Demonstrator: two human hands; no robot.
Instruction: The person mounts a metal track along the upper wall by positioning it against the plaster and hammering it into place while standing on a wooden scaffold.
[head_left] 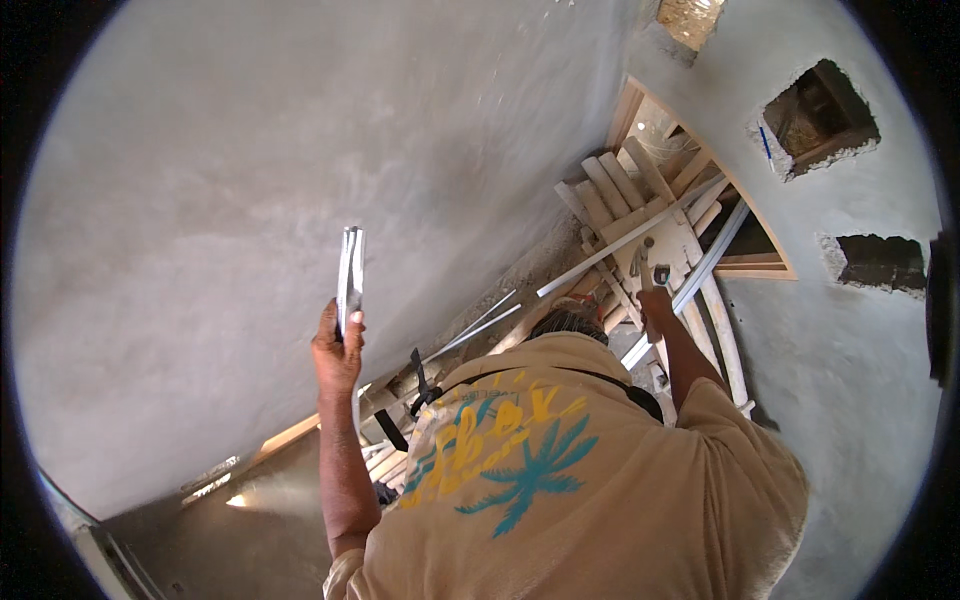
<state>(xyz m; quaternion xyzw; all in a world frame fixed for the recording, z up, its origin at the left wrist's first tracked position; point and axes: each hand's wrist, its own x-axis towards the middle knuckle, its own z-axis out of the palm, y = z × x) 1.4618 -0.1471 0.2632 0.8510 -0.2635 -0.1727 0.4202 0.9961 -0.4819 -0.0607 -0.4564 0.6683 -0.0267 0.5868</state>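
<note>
Gripping a shiny metal strip (351, 262) in the closed left hand (338, 350) before the grey wall (200, 220), and a hammer (645, 270) in the closed right hand (656, 312) near wooden poles (603, 184) far right.

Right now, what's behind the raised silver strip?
Behind the silver strip is the grey wall, visible on both sides of it. The patch directly behind the strip and the co-worker's hand is covered, so I can't see that.

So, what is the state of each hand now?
Your own hands: not in view.
Co-worker's left hand: holding shiny silver metal strip.
Co-worker's right hand: holding wooden-handled tool.
</note>
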